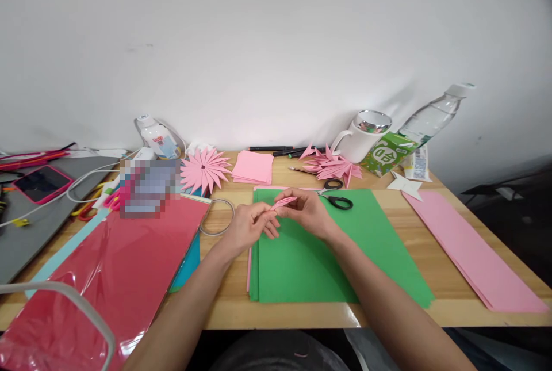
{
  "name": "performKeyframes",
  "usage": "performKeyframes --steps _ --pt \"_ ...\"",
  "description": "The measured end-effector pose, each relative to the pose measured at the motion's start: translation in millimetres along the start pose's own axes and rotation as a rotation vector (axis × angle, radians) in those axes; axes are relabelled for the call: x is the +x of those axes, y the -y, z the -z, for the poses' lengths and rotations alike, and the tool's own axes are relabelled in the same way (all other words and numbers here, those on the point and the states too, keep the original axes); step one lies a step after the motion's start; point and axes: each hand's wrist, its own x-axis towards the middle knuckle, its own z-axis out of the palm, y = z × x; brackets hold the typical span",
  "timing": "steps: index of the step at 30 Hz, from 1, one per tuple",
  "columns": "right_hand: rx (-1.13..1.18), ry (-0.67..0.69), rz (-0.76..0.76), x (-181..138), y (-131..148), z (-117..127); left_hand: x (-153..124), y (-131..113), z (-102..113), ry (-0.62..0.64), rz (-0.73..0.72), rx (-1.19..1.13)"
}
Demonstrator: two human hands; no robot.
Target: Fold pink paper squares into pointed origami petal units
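My left hand [249, 225] and my right hand [307, 211] meet above a stack of green paper sheets [319, 256] on the wooden table. Both pinch a small folded pink paper piece [284, 202], narrow and pointed, held between the fingertips. A finished pink paper flower [204, 170] lies behind at the left. A stack of small pink paper squares [253, 167] sits beside it. A heap of folded pink petals [334, 166] lies behind my right hand, next to black-handled scissors [338, 199].
A red plastic packet of paper [107, 267] covers the left. Long pink strips [470, 250] lie at the right edge. A white mug [362, 135], a water bottle [431, 118], a green carton [388, 154], pens [280, 150], a phone [41, 183] and a laptop [26, 233] line the back and left.
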Motion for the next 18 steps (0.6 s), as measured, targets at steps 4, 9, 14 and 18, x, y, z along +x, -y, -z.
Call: performKeyframes --steps 4,9,14,18 --pt "0.037 -0.006 -0.013 0.4 2.0 1.1 0.0 2.9 -2.8 -0.041 -0.017 -0.006" --pt "0.098 -0.025 0.004 0.0 -1.1 -3.2 1.7 11.2 -2.4 -0.139 -0.095 0.089" --pt "0.037 -0.135 0.035 -0.2 -8.2 -8.0 1.7 14.7 -2.4 -0.152 -0.142 0.263" --pt "-0.004 -0.219 0.071 -0.2 -8.6 -8.9 0.5 12.7 -5.8 -0.064 -0.147 0.222"
